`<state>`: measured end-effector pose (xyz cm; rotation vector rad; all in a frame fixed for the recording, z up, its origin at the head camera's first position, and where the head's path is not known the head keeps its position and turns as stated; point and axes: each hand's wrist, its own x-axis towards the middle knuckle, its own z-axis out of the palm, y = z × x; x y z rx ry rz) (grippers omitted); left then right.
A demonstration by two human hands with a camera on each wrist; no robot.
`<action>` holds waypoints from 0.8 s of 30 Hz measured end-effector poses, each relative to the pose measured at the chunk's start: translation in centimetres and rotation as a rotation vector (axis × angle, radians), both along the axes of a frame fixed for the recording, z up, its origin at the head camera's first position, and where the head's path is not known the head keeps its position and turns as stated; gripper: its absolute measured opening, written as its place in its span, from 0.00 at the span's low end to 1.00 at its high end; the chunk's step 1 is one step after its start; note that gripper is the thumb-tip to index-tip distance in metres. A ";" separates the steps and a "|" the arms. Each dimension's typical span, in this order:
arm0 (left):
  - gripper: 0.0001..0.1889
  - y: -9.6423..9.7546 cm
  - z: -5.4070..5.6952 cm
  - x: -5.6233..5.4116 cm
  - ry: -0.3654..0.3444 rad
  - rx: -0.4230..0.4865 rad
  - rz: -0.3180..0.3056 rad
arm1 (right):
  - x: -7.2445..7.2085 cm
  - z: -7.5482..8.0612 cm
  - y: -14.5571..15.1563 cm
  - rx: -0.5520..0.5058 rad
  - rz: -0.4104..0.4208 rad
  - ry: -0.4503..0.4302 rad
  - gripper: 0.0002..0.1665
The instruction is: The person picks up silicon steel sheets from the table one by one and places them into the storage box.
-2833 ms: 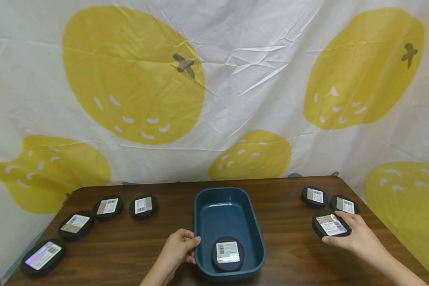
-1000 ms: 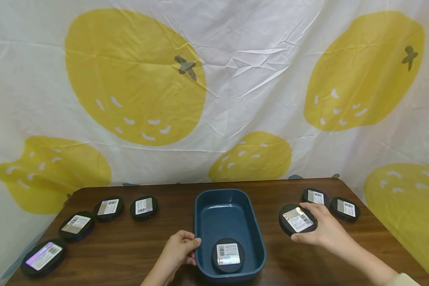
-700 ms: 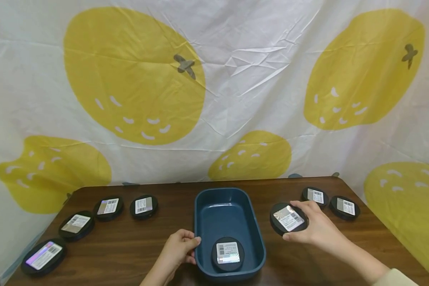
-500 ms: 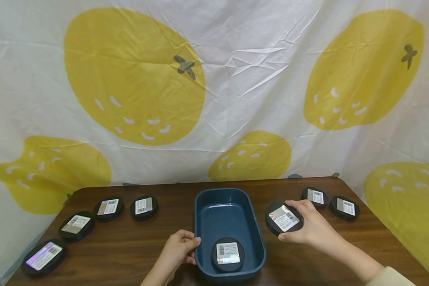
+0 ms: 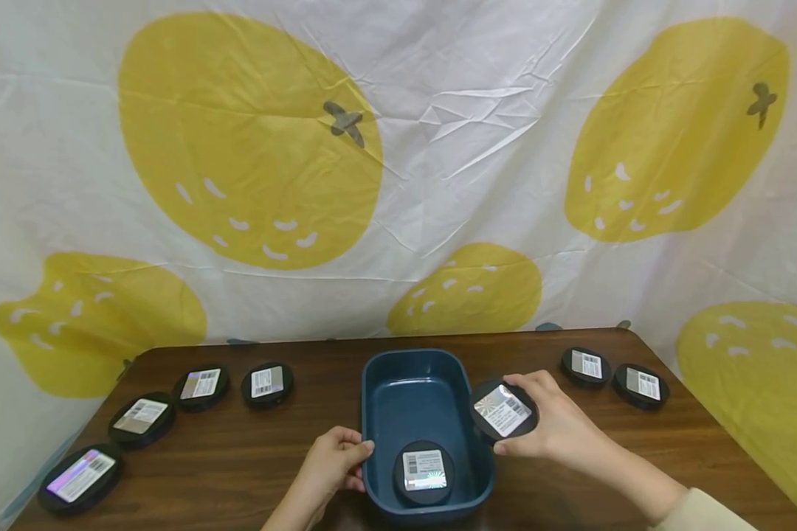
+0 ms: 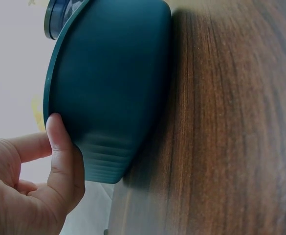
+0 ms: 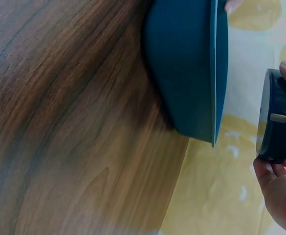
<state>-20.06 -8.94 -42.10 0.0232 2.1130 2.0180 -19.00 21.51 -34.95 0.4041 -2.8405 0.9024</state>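
Note:
A deep blue rectangular tray (image 5: 412, 405) stands mid-table. My left hand (image 5: 332, 461) pinches its left rim between thumb and fingers, seen close in the left wrist view. Inside the tray's near end lies a round black puck (image 5: 423, 472), label up. My right hand (image 5: 547, 420) grips another round black puck (image 5: 502, 410) by its edge, above the tray's right rim. In the right wrist view this held puck (image 7: 282, 132) is clear of the table, with a small pale tab on its side. Its exact kind cannot be told.
Several labelled black pucks (image 5: 139, 419) lie at the left of the brown wooden table (image 5: 239, 472). Two more pucks (image 5: 586, 366) sit at the back right. A white curtain with yellow fruit prints (image 5: 471, 184) hangs behind the table.
My right hand has carried the puck leftward from the right side of the table to the tray's right rim. My left hand and the tray have stayed put.

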 end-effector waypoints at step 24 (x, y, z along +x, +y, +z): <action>0.10 -0.1 0.0 -0.1 -0.009 0.015 -0.008 | -0.7 -1.3 -4.4 -0.017 0.085 -0.074 0.54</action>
